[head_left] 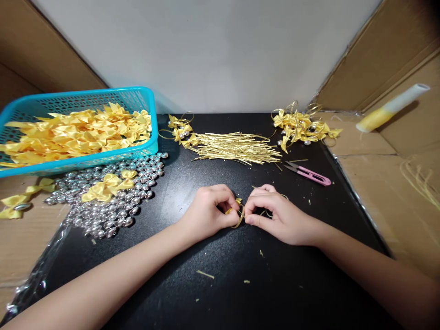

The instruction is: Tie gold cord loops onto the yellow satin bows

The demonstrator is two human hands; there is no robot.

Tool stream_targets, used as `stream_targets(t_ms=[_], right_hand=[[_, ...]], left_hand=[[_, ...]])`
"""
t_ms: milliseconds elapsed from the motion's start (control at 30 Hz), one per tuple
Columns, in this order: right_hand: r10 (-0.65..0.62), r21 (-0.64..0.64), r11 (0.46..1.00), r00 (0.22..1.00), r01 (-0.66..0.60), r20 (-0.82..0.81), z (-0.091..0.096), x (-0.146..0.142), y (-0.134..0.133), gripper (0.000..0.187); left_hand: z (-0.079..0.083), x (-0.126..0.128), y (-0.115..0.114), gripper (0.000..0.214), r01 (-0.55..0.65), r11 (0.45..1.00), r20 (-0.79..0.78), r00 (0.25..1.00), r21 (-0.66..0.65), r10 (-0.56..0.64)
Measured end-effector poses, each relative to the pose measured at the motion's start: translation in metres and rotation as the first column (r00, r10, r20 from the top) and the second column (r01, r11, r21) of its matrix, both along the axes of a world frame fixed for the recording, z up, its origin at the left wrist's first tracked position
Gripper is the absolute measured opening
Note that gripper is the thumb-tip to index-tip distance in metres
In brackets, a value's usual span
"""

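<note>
Over the middle of the black table (pixel 220 284), my left hand (pixel 215 208) pinches a yellow ribbon bow (pixel 238 200), mostly covered by the fingers. A loop of gold cord (pixel 241 215) runs from it toward my right hand (pixel 275 213). The right fingers are closed in a pinch on the cord, whose thin ends show beside the palm. Both hands almost touch at the fingertips. Whether a silver bead is in the grip is hidden.
A blue basket (pixel 155 119) of yellow bows stands left, above many silver beads (pixel 117 215). Gold cord pieces (pixel 237 147) lie at the back, between finished-looking bow clusters (pixel 180 129) and a larger pile (pixel 299 126). Pink thread snips (pixel 311 175) lie right. Cardboard walls (pixel 409 91) flank the table.
</note>
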State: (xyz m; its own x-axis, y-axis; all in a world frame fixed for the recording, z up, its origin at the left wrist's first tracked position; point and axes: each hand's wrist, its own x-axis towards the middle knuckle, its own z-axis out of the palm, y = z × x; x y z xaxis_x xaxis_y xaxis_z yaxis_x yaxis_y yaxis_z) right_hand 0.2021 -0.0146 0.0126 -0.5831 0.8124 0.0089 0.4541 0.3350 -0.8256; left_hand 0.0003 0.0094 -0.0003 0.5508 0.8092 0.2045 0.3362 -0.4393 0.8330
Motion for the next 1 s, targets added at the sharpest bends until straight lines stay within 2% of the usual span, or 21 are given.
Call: stream_targets(t_ms=[467,567,667,733,800,900,1000], right_hand=[[0.132,-0.156,0.977,0.986,-0.146,-0.099,0.008,0.015,0.007,0.014],[0.209,-0.211,0.952,0.974,-0.223,-0.089,0.016,0.02,0.01,0.016],[0.279,-0.326,0.903,0.959,-0.281,-0.055,0.026,0.026,0.014,0.015],[0.277,-0.388,0.885,0.961,-0.257,-0.006,0.033,0.032,0.018,0.014],[0.256,-0.407,0.887,0.966,-0.218,0.04,0.038,0.038,0.021,0.014],[0.208,-0.392,0.906,0.974,-0.157,0.091,0.043,0.047,0.027,0.019],[0.142,-0.387,0.919,0.981,-0.082,0.129,0.046,0.051,0.03,0.022]], left_hand=[[-0.003,0.0,0.0,0.012,-0.001,1.0,-0.007,1.0,0.017,0.001],[-0.003,-0.001,-0.001,0.01,-0.003,1.0,-0.013,1.0,0.012,0.003],[-0.004,-0.001,-0.002,0.01,-0.025,1.0,-0.014,1.0,-0.008,0.025],[-0.003,-0.001,-0.003,0.009,-0.054,0.995,0.004,0.999,-0.085,0.054],[-0.001,-0.001,-0.002,0.007,-0.079,0.969,0.041,0.995,-0.233,0.091],[0.002,-0.001,0.003,0.003,-0.088,0.868,0.128,0.977,-0.489,0.172],[0.005,-0.003,0.009,0.01,-0.034,0.75,0.229,0.942,-0.66,0.244]])
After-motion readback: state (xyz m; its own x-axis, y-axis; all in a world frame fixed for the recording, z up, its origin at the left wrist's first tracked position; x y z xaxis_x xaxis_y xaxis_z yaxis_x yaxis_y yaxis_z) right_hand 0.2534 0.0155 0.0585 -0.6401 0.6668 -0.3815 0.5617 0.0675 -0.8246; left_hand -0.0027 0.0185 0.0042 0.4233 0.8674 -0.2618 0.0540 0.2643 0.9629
